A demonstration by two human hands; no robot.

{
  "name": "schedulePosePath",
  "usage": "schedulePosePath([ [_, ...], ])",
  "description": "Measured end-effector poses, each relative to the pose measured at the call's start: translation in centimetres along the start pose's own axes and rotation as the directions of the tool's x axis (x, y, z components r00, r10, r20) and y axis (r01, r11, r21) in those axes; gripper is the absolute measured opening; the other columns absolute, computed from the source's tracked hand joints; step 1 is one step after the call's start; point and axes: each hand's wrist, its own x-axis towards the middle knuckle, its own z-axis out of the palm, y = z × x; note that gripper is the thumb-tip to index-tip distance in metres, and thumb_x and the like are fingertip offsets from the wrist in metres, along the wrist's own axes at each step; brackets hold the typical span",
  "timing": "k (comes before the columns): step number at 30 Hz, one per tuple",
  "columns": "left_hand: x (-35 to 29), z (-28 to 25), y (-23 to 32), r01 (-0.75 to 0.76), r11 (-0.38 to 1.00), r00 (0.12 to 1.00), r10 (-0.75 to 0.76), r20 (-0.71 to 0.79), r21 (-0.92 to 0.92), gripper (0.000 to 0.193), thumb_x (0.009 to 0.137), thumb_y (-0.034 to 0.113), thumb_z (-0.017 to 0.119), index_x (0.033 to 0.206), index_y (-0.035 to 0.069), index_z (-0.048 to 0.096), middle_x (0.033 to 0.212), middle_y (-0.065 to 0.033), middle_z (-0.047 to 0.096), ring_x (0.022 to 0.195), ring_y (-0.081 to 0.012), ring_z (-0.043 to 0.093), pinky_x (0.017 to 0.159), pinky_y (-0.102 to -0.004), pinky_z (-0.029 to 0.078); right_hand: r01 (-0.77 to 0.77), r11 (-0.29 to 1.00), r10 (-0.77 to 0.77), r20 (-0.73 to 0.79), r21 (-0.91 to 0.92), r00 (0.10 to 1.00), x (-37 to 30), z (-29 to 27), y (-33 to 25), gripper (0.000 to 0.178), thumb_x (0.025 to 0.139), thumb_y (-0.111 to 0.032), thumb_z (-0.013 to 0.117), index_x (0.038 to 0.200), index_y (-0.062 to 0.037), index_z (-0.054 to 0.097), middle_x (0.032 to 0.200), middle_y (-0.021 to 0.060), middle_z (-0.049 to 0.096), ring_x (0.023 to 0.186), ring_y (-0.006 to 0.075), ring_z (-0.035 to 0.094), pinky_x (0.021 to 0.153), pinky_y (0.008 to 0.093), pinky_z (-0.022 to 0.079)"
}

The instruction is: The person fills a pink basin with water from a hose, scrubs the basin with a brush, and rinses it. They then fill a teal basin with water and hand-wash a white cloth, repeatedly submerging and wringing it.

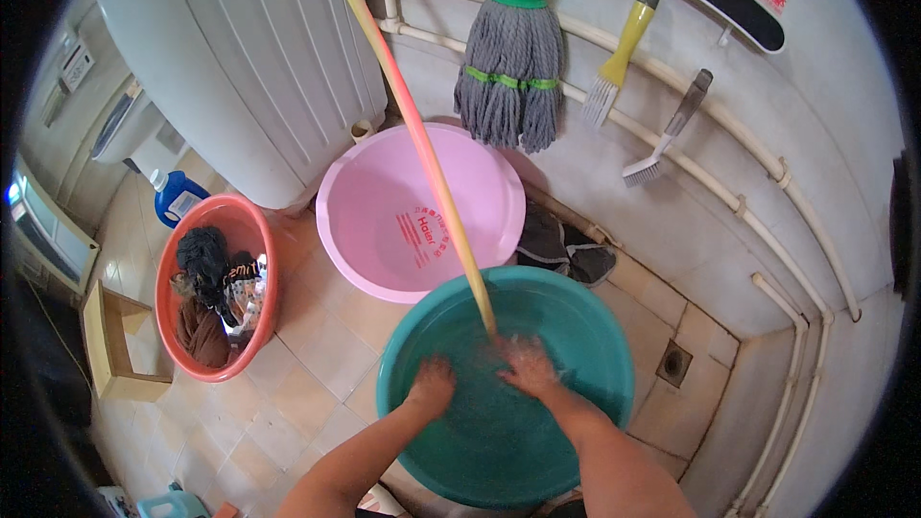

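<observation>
A large teal basin (408, 312) stands on the tiled floor in front of me with water in it. A yellow and pink hose (422, 139) comes down from above, and its lower end reaches the water. My right hand (528, 366) is at the water beside the hose end, fingers spread, with splashing around the fingertips. To its left, my left hand (434, 386) dips into the water near the basin's left side, fingers apart and partly under the surface. Neither hand shows anything held. Ripples blur whatever lies below the water.
Behind the teal basin sits a pink basin (360, 221). An orange basin (165, 312) of dark clothes stands left, beside a blue bottle (177, 197). A grey mop (508, 72) and brushes (624, 58) hang along wall pipes. A floor drain (674, 364) lies right.
</observation>
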Motion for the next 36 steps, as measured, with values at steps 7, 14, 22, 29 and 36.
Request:
schedulePosePath([
  [7, 0.7, -1.9, 0.7, -0.071, 0.994, 0.996, 0.075, 0.057, -0.077, 0.034, 0.073, 0.011, 0.053, 0.106, 0.001, 0.056, 0.120, -0.0197, 0.047, 0.117, -0.0330, 0.040, 0.099, -0.0447, 0.031, 0.170, 0.980, -0.166, 0.044, -0.107, 0.985, -1.5, 2.7, -1.9, 0.057, 0.081, -0.031, 0.054, 0.130, -0.0070, 0.036, 0.135, 0.0118, 0.032, 0.128, 0.0260, 0.026, 0.106, 0.0469, 0.016],
  [14, 0.7, -11.4, -0.8, -0.165, 0.980, 0.833, 0.200, -0.516, 0.114, 0.042, 0.075, 0.017, 0.052, 0.115, 0.006, 0.051, 0.124, -0.0131, 0.044, 0.117, -0.0283, 0.039, 0.099, -0.0379, 0.032, -0.219, 0.959, 0.215, -0.042, -0.178, 0.976, -1.7, -0.2, 1.5, 0.057, 0.082, -0.027, 0.052, 0.131, -0.0062, 0.032, 0.139, 0.0109, 0.028, 0.130, 0.0284, 0.021, 0.105, 0.0454, 0.019],
  [22, 7.8, -15.1, -2.2, -0.021, 0.806, 0.818, 0.354, -0.453, 0.592, 0.031, 0.078, 0.026, 0.048, 0.103, 0.010, 0.058, 0.109, -0.0099, 0.054, 0.113, -0.0253, 0.043, 0.105, -0.0419, 0.020, -0.088, 0.994, 0.094, 0.108, -0.059, 0.990, -3.2, 0.2, -1.0, 0.058, 0.075, -0.015, 0.055, 0.129, -0.0044, 0.035, 0.139, 0.0151, 0.026, 0.130, 0.0300, 0.023, 0.103, 0.0450, 0.024],
  [29, 7.0, -14.1, -4.7, -0.125, 0.947, 0.811, 0.268, -0.520, 0.294, 0.010, 0.074, 0.019, 0.052, 0.076, 0.012, 0.058, 0.081, -0.0058, 0.054, 0.090, -0.0223, 0.051, 0.094, -0.0401, 0.032, -0.139, 0.979, 0.139, 0.012, 0.146, 0.990, -2.7, 0.8, 1.4, 0.056, 0.070, -0.008, 0.055, 0.125, -0.0024, 0.041, 0.132, 0.0166, 0.036, 0.120, 0.0321, 0.037, 0.099, 0.0401, 0.032],
  [36, 6.9, -13.9, -6.0, -0.096, 0.993, 0.746, 0.114, -0.657, 0.064, 0.031, 0.073, 0.026, 0.061, 0.094, 0.004, 0.052, 0.105, -0.0123, 0.050, 0.109, -0.0291, 0.043, 0.103, -0.0458, 0.023, -0.233, 0.866, 0.419, -0.387, 0.443, 0.821, 0.2, -4.8, -2.5, 0.028, 0.068, -0.006, 0.056, 0.095, -0.0025, 0.048, 0.096, 0.0168, 0.052, 0.090, 0.0311, 0.051, 0.079, 0.0416, 0.041],
])
